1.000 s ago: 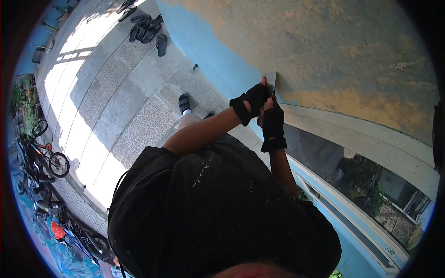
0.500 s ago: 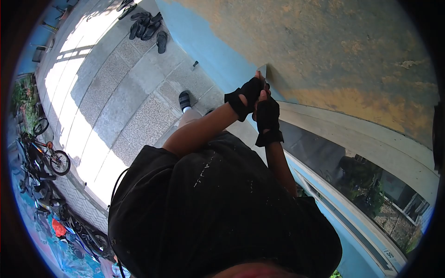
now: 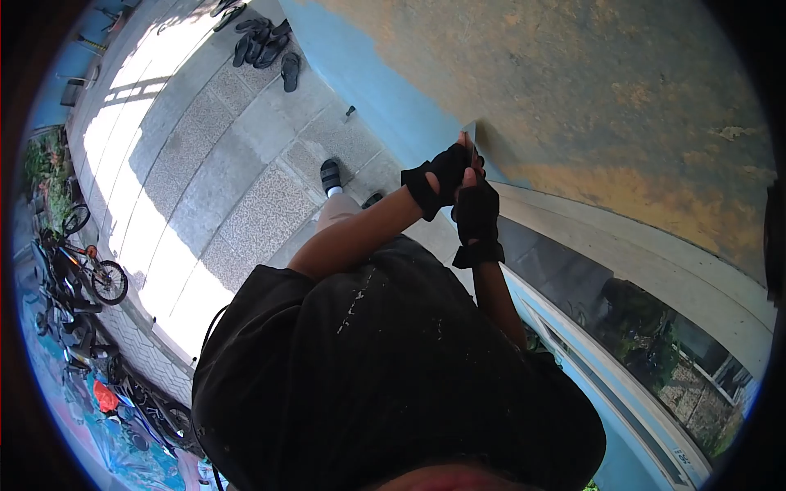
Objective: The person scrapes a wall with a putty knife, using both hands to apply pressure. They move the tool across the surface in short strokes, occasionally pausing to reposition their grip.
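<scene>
Both my hands wear black fingerless gloves and are close together at the wall. My left hand is closed around a scraper, whose flat, shiny metal blade rises past the fingers and stands at the wall surface. My right hand is closed just below it, thumb up against the lower part of the scraper; its handle is hidden by the gloves. The wall is patchy brown and ochre, with a light blue painted strip to the left of the blade.
A pale ledge runs below the wall patch, above a window. Several dark sandals and a small black object lie on the paved floor. Bicycles and motorcycles stand at the far left.
Both hands and the scraper appear slightly lower and further right in view, still together at the wall. The whole view has also shifted a little.
</scene>
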Demonstrator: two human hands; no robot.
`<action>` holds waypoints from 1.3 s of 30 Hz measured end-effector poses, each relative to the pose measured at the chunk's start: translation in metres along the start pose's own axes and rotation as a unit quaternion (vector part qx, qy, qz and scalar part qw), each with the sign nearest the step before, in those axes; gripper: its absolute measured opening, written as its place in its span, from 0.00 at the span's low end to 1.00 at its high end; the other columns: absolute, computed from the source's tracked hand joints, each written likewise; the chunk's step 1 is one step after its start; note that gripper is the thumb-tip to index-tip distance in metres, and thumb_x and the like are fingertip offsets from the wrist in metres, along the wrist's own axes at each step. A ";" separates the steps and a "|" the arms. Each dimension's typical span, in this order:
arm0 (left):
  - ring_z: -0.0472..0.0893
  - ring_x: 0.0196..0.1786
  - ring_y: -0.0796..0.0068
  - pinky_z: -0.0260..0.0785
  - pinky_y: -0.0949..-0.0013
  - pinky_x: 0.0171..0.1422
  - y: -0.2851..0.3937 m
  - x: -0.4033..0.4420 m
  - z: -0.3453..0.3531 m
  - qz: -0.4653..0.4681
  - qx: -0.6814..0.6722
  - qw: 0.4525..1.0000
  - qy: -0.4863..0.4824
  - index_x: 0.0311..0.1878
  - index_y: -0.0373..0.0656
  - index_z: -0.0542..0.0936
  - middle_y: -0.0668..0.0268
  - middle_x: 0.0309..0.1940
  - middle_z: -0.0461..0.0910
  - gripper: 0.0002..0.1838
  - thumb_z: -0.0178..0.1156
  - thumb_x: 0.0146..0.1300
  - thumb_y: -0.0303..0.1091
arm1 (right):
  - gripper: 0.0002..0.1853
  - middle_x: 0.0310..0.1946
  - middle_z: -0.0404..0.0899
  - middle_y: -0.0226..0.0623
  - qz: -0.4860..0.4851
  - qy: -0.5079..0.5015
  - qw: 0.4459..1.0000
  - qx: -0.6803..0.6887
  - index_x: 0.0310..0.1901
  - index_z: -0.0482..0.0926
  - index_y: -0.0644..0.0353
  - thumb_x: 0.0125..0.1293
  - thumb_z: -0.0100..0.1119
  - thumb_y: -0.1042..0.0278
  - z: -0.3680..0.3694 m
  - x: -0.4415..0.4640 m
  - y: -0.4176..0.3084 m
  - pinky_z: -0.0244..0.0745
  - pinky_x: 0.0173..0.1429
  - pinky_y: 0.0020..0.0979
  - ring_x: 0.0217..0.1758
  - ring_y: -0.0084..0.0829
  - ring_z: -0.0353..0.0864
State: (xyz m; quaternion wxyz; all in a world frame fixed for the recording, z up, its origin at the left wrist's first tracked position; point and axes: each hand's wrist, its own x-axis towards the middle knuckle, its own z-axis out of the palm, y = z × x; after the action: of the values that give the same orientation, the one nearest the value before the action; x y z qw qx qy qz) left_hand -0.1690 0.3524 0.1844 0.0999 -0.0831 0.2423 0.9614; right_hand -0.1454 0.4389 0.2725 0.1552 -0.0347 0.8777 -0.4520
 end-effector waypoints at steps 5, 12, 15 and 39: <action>0.72 0.35 0.68 0.69 0.64 0.41 0.007 -0.002 0.001 -0.072 -0.155 0.983 0.061 0.30 0.49 0.71 0.69 0.26 0.69 0.26 0.43 0.71 0.62 | 0.25 0.16 0.71 0.27 0.008 -0.003 1.000 0.015 0.31 0.77 0.59 0.74 0.43 0.46 0.005 0.004 0.000 0.62 0.21 0.29 0.17 0.22 0.70; 0.73 0.36 0.66 0.70 0.62 0.40 0.011 0.001 -0.001 -0.053 -0.155 0.986 0.034 0.31 0.48 0.72 0.67 0.28 0.70 0.25 0.45 0.71 0.62 | 0.23 0.19 0.74 0.35 0.048 -0.012 0.999 0.023 0.37 0.78 0.61 0.74 0.44 0.48 0.004 0.007 -0.010 0.66 0.28 0.33 0.21 0.30 0.73; 0.73 0.37 0.67 0.70 0.62 0.41 0.004 0.002 -0.007 -0.071 -0.181 0.980 0.031 0.31 0.48 0.71 0.67 0.28 0.70 0.25 0.45 0.71 0.61 | 0.22 0.22 0.78 0.40 0.066 -0.027 0.997 -0.002 0.41 0.79 0.62 0.74 0.44 0.50 0.002 0.006 -0.007 0.71 0.34 0.36 0.27 0.36 0.78; 0.73 0.37 0.68 0.70 0.63 0.46 0.016 0.001 -0.002 -0.055 -0.080 0.995 0.026 0.34 0.48 0.72 0.66 0.30 0.71 0.24 0.44 0.72 0.60 | 0.24 0.21 0.78 0.39 0.088 -0.046 0.994 0.047 0.41 0.80 0.63 0.74 0.43 0.48 -0.002 0.009 -0.016 0.71 0.33 0.36 0.25 0.35 0.78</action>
State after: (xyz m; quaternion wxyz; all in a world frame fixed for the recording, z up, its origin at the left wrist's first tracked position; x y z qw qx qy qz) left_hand -0.1735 0.3379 0.1894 0.1396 -0.1287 0.1625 0.9683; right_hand -0.1559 0.4291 0.2838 0.2356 0.0293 0.8471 -0.4754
